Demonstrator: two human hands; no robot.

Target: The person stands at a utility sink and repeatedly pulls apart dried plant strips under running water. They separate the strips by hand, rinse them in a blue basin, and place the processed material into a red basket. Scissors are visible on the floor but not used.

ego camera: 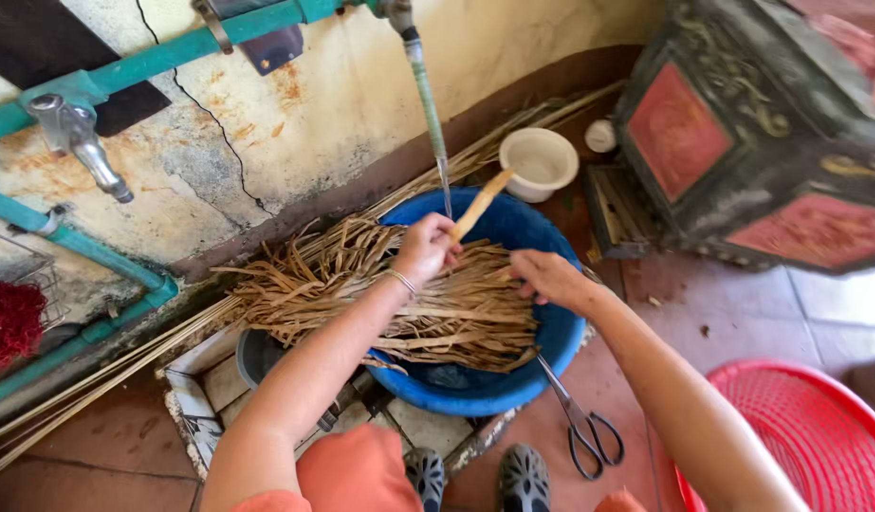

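Head view looks down on a blue basin point(551, 356) at centre frame, heaped with dried leaf strips point(428, 303) that spill over its left rim. A thin stream of water falls from the green tap pipe point(426, 90) at top centre into the basin.

Left hand point(426, 248) is closed around one pale strip point(482, 202), which sticks up and to the right, close beside the stream. Right hand point(546, 277) lies curled on the right side of the heap, fingers bent onto the strips; whether it pinches one I cannot tell.

Judging from this, rinsing goes best one strip at a time: keep the grip low on the strip so most of its length passes under the water, and let the right hand press the heap down so loose ends do not lift with it. Strips look brittle, so gentle bending seems wise.

Scissors point(580, 427) lie on the floor at lower centre, just beside the basin. A white bowl point(540, 163) stands above the basin, a red basket point(798, 427) at lower right.
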